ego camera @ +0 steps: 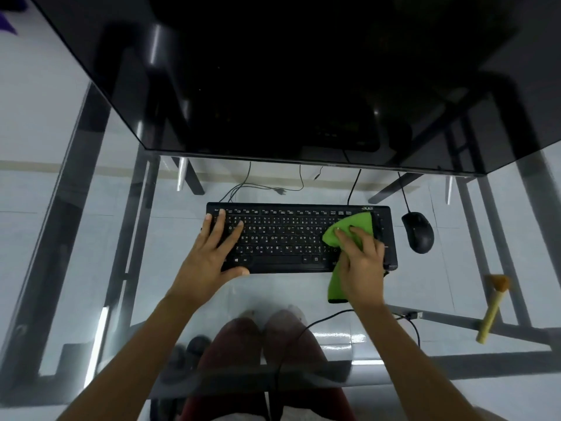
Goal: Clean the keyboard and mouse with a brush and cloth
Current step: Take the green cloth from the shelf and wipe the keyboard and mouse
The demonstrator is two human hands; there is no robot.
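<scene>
A black keyboard lies on the glass desk, below the monitor. My left hand rests flat on its left end, fingers spread over the keys and thumb at the front edge. My right hand presses a green cloth onto the keyboard's right end; the cloth's tail hangs past the front edge. A black wired mouse sits just right of the keyboard. A brush with a pale yellow handle and tan bristles lies at the desk's right side, untouched.
A large dark monitor overhangs the back of the desk. Cables run behind the keyboard and under the glass. Through the glass I see my knees, the metal frame and the tiled floor.
</scene>
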